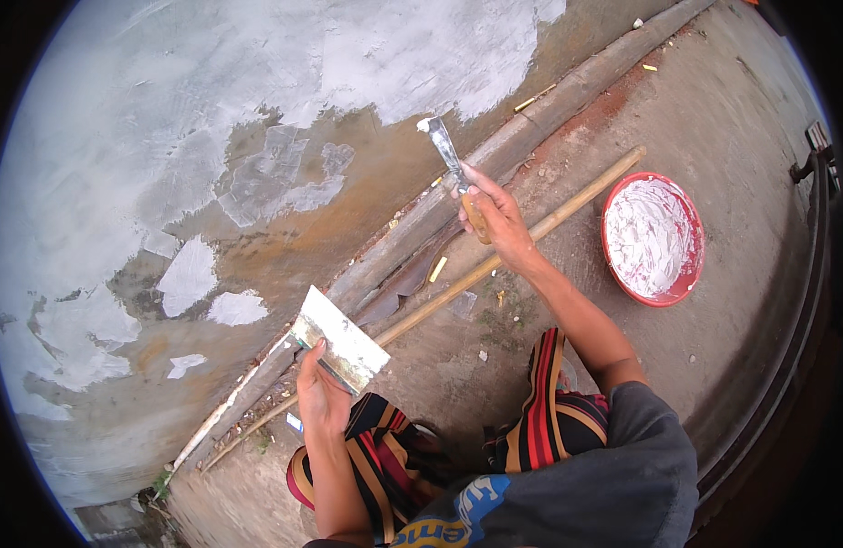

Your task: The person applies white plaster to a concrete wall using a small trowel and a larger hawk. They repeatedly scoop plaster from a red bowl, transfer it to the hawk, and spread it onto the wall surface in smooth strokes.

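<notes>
My right hand point(496, 219) is closed round the wooden handle of a putty knife point(447, 151). A dab of white paste sits on the tip of its blade, which points up and left toward the wall. Lower and to the left, my left hand point(323, 388) grips a wide flat scraper point(342, 338) by its near edge, thumb on top. Its plate is pale, with darker smears along the held side. The grey-brown wall point(284, 228) in front carries broad white patches of paste. Both tools appear apart from the wall.
A red basin point(607, 239) of white paste stands on the dirt ground to the right. A long wooden pole point(568, 208) lies diagonally between it and the wall. Along the wall's foot runs a raised ledge point(531, 123). A dark curved rail point(810, 274) borders the far right.
</notes>
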Available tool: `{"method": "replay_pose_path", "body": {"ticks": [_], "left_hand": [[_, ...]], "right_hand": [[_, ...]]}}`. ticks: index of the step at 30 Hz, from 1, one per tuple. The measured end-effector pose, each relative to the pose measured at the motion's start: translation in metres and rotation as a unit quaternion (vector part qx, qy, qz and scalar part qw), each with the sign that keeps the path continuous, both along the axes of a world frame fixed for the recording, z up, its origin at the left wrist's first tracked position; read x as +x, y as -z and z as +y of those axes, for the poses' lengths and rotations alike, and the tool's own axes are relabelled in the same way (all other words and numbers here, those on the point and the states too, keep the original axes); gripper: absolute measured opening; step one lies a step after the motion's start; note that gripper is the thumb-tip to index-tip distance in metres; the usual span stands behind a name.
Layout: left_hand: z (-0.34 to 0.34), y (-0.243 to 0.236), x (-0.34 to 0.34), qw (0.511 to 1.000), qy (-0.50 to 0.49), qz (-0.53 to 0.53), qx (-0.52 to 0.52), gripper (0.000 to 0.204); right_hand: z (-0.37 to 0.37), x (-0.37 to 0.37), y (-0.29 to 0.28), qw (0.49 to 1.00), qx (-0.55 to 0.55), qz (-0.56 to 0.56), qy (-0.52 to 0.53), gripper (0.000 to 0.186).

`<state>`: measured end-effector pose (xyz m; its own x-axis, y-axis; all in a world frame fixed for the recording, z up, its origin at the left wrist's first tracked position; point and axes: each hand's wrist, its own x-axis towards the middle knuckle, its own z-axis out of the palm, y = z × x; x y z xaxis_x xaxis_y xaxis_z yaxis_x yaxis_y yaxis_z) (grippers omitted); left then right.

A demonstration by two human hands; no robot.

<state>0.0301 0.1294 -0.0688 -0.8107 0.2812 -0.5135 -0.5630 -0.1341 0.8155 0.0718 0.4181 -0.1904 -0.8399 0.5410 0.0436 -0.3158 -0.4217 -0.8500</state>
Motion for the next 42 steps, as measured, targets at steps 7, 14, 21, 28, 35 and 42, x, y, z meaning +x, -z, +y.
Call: {"method": "replay_pose_path", "body": {"ticks": [7, 14, 21, 28, 35, 42], "left_hand": [[-0.028, 0.002, 0.002, 0.999, -0.019, -0.026, -0.014, 0.042], [-0.050, 0.004, 0.004, 0.998, -0.035, -0.042, 0.008, 0.038], [-0.047, -0.006, 0.012, 0.998, -0.063, -0.028, -0.009, 0.035], [-0.054, -0.007, 0.017, 0.998, -0.058, -0.026, 0.005, 0.036], [-0.059, 0.001, 0.014, 0.999, -0.029, -0.036, 0.006, 0.038], [-0.060, 0.005, 0.014, 0.999, -0.022, -0.045, 0.007, 0.036]], "right_hand": [[-0.043, -0.074, -0.002, 0.953, 0.255, -0.014, 0.166, 0.049], [-0.055, -0.103, 0.002, 0.897, 0.367, -0.029, 0.245, 0.056], [-0.070, -0.102, 0.000, 0.890, 0.414, -0.054, 0.182, 0.057], [-0.041, -0.056, -0.037, 0.885, 0.421, -0.098, 0.172, 0.050], [-0.041, -0.083, -0.044, 0.863, 0.453, -0.124, 0.187, 0.049], [-0.055, -0.070, -0.026, 0.870, 0.452, -0.109, 0.163, 0.056]]}}
